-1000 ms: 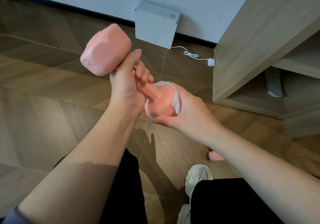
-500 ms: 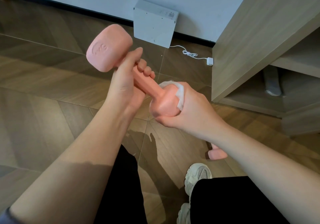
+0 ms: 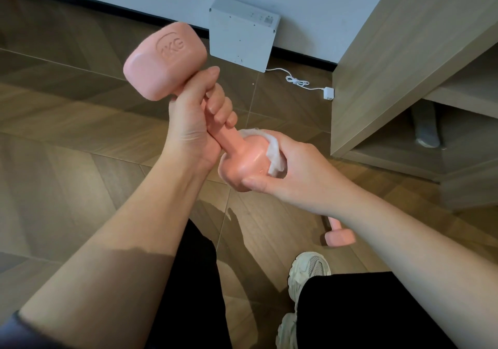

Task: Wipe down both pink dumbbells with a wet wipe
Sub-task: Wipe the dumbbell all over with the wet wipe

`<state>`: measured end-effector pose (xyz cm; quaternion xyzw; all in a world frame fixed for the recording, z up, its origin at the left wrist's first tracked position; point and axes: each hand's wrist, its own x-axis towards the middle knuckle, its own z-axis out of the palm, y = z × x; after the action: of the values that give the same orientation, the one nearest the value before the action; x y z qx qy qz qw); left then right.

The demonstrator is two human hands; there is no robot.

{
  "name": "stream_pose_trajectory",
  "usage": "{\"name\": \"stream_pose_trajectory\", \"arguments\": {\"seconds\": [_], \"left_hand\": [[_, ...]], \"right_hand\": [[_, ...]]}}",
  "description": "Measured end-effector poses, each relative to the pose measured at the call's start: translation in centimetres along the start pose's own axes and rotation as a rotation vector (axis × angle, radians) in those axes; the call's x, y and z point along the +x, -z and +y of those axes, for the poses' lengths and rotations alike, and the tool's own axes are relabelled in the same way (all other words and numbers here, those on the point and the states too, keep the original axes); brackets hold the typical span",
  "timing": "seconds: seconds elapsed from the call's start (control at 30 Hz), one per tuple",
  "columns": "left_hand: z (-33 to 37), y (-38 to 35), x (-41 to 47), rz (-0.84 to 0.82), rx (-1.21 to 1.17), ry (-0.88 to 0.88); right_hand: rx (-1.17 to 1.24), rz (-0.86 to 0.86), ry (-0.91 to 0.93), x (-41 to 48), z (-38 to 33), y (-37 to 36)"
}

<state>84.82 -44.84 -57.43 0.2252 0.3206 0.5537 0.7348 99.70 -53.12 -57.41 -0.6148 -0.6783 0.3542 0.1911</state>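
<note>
On smooth blocky dumbbell, crumpled wipe

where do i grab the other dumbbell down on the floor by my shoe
Grip the second dumbbell by its thin handle, reaching down from above. It seems to lie on its side on the floor, and the handle is narrower than the blocky head, so easier to close round. The right forearm hides most of it.

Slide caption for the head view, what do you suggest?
Left hand grips pink dumbbell; right hand holds wet wipe against its end.
</note>
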Motion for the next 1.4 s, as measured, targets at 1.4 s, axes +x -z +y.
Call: {"name": "stream_pose_trajectory", "arguments": {"seconds": [1.4], "left_hand": [[-0.5, -0.2, -0.4, 0.288, 0.016, -0.061]], "right_hand": [[0.009, 0.081, -0.016, 0.0, -0.5, -1.2]]}}
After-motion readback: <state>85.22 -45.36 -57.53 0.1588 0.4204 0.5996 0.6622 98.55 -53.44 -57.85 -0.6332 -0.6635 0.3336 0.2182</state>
